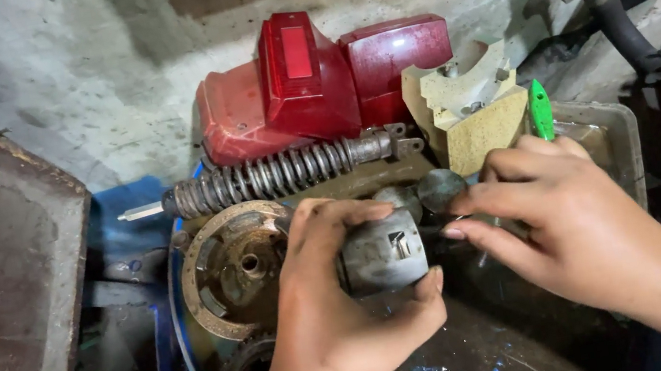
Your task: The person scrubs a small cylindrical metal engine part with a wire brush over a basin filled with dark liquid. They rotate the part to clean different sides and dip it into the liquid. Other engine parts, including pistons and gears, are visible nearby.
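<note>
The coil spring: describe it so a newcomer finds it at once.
Start at the dark red covers against the back wall. Just below them the coil spring lies crosswise, above the round hub and the left hand. It alone is a long rusty spiral with a pale rod at one end.

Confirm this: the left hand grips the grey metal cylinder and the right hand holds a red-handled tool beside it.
Not quite. In the head view the tool in the right hand has a green handle, not red. The left hand does grip the grey metal cylinder.
</note>
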